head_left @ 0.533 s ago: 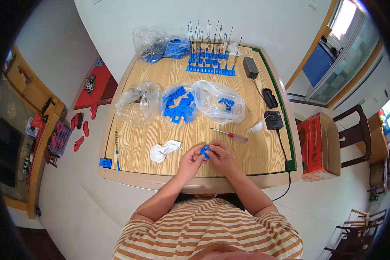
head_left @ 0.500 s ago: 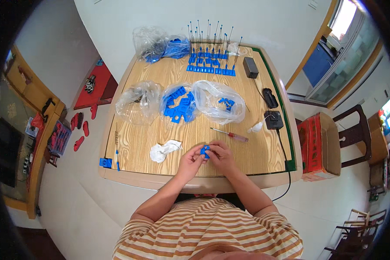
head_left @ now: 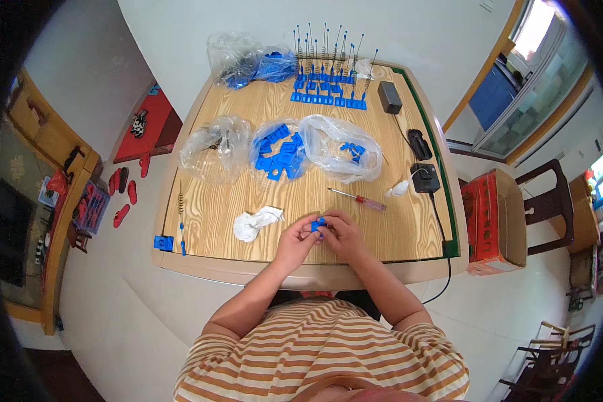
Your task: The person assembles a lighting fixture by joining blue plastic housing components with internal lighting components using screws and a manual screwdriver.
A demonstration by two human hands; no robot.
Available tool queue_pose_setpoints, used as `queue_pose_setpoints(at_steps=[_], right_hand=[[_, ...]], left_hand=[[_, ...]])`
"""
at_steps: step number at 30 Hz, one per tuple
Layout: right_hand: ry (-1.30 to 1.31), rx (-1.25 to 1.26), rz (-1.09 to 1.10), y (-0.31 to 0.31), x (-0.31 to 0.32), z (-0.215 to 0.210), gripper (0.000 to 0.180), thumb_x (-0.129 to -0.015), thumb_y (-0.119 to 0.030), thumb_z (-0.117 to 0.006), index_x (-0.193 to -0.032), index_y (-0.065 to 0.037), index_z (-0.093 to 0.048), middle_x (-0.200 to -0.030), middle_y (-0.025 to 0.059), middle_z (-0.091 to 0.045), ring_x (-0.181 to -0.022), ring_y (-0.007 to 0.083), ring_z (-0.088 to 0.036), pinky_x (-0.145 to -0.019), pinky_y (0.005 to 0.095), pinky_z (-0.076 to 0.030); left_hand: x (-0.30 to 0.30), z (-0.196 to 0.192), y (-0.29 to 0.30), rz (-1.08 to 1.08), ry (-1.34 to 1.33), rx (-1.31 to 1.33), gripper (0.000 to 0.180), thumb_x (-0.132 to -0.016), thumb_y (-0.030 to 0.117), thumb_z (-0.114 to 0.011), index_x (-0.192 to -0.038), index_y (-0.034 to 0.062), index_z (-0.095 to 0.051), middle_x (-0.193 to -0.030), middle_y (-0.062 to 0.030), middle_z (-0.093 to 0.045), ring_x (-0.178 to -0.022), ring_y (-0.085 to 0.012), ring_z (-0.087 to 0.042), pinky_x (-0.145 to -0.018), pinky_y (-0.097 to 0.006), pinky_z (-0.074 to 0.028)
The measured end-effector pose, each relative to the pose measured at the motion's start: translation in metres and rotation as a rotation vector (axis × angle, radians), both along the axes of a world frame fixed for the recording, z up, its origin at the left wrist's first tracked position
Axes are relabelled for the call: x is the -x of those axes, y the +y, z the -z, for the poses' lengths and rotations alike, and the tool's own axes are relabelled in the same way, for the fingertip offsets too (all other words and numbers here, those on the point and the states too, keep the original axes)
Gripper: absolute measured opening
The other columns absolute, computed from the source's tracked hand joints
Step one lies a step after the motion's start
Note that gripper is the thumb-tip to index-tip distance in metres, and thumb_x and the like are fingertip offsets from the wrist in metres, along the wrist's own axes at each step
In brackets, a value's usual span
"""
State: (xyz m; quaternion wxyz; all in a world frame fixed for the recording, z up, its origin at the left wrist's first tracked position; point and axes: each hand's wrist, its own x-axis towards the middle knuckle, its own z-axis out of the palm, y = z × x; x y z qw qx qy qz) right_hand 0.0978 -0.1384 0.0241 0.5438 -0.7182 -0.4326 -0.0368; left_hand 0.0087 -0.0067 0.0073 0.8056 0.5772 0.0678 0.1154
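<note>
Both hands meet over the near edge of the wooden table (head_left: pixel 248 120), just in front of the person's striped shirt. The left hand (head_left: pixel 295 240) and the right hand (head_left: pixel 345 236) are closed together on one small blue plastic piece (head_left: pixel 319 225), which sits squarely between the two sets of fingertips – the left fingers come at it from the left and slightly below, the right fingers from the right. Neither hand is clearly nearer; the piece is pinched from both sides, held just above the tabletop rather than resting on it. It is too small to tell its long axis or how exactly the fingers lie on it

Just left of the left hand lies a crumpled white cloth (head_left: pixel 256 223), close but not touching. Beyond the right hand, farther up the table, a red-handled screwdriver (head_left: pixel 357 198) lies slanted, handle toward the right, apart from both hands. Farther back sit clear plastic bags with more blue parts (head_left: pixel 279 155) – well out of the fingers' reach as they stand – and at the far edge a row of blue bases with upright springs (head_left: pixel 328 87). A lone blue block (head_left: pixel 162 242) rests at the table's left corner
</note>
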Motion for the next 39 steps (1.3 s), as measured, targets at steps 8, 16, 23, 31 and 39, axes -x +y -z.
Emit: queue_pose_setpoints(at_steps=[8,16,23,31,39], right_hand=[[-0.084,0.013,0.011,0.001,-0.002,0.001,0.019,-0.076,-0.009,-0.067,-0.092,0.000,-0.063,-0.091,0.0147,-0.060,-0.080,0.0301,-0.061,-0.068,0.0362,-0.050],[-0.157,0.001,0.021,-0.001,-0.002,0.004,0.017,-0.074,-0.009,-0.067,-0.088,-0.001,-0.064,-0.089,0.0146,-0.061,-0.080,0.0311,-0.060,-0.069,0.0384,-0.048],[-0.038,0.061,0.036,-0.002,-0.006,0.000,0.017,-0.077,-0.007,-0.065,-0.092,0.002,-0.064,-0.093,0.0160,-0.061,-0.084,0.0300,-0.060,-0.074,0.0368,-0.048],[0.464,-0.008,-0.163,-0.006,-0.019,-0.001,0.018,-0.087,-0.006,-0.057,-0.101,0.002,-0.062,-0.101,0.0084,-0.058,-0.090,0.0177,-0.057,-0.078,0.0285,-0.045],[0.565,0.105,-0.236,-0.008,-0.010,-0.025,0.022,-0.083,-0.003,-0.059,-0.105,0.002,-0.061,-0.106,0.0064,-0.056,-0.089,0.0111,-0.054,-0.075,0.0232,-0.044]], left_hand=[[-0.001,-0.003,-0.001,0.000,0.038,-0.003,0.040,-0.087,-0.003,-0.055,-0.126,-0.0001,-0.048,-0.100,-0.0063,-0.063,-0.086,-0.0103,-0.061,-0.073,-0.024,-0.052],[0.003,0.002,-0.002,-0.001,0.054,-0.025,0.040,-0.087,-0.004,-0.055,-0.126,-0.0006,-0.048,-0.097,-0.0054,-0.064,-0.083,-0.0099,-0.061,-0.071,-0.024,-0.052],[-0.003,0.004,0.002,0.005,0.060,-0.056,0.042,-0.087,-0.004,-0.054,-0.128,0.0005,-0.046,-0.100,-0.0064,-0.063,-0.086,-0.0117,-0.062,-0.074,-0.026,-0.053],[0.000,-0.006,0.006,0.028,0.037,0.045,0.044,-0.087,-0.002,-0.057,-0.129,0.0010,-0.045,-0.098,-0.0071,-0.064,-0.084,-0.0126,-0.063,-0.073,-0.026,-0.052],[0.005,-0.003,0.009,0.061,-0.024,0.081,0.047,-0.084,-0.004,-0.059,-0.129,0.0010,-0.045,-0.101,-0.0085,-0.064,-0.087,-0.0130,-0.062,-0.074,-0.026,-0.051]])
